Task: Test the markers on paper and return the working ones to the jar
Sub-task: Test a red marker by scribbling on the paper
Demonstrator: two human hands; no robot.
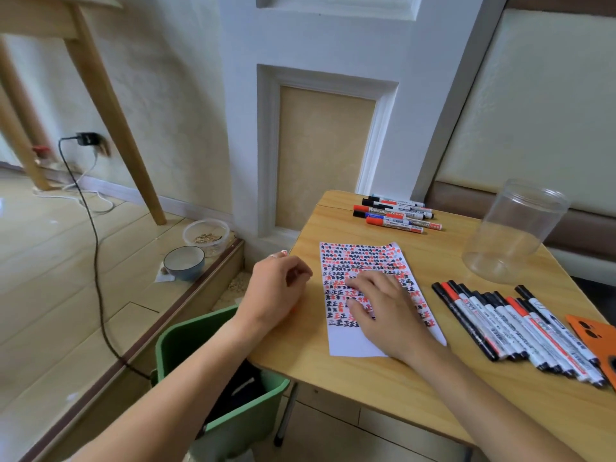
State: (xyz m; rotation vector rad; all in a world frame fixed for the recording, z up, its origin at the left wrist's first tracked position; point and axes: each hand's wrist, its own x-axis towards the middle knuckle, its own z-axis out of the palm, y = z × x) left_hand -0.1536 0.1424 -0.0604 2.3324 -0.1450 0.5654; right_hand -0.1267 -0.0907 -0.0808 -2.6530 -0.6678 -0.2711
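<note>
Fingers (373, 291) of your right hand (383, 311) were spread flat and pressed down on the sheet of paper (360, 345), palm low over its middle, holding nothing. Your left hand (276, 288) rested at the counter's left edge just beside the paper, fingers curled inward; a bit of orange-red showed beneath it, but you could not tell from this view whether it gripped anything.

The paper lay on the wooden counter (366, 388), its upper two thirds covered in rows of black and red test marks and its near end bare white. To the right of it, near your right forearm, a row of black- and red-capped markers (520, 328) lay side by side, touching one another. A second, smaller group of markers (396, 215) lay at the far edge of the counter, well apart from the first. The clear plastic jar (513, 235) sat tilted at the far right, open mouth toward you, with no markers inside it. An orange object (593, 338) lay at the counter's right edge just beside the nearer row.

Below the counter's left side stood a green bin (186, 341). On the floor step beyond were a blue-rimmed bowl (183, 261) and a clear container (206, 235), touching each other.
</note>
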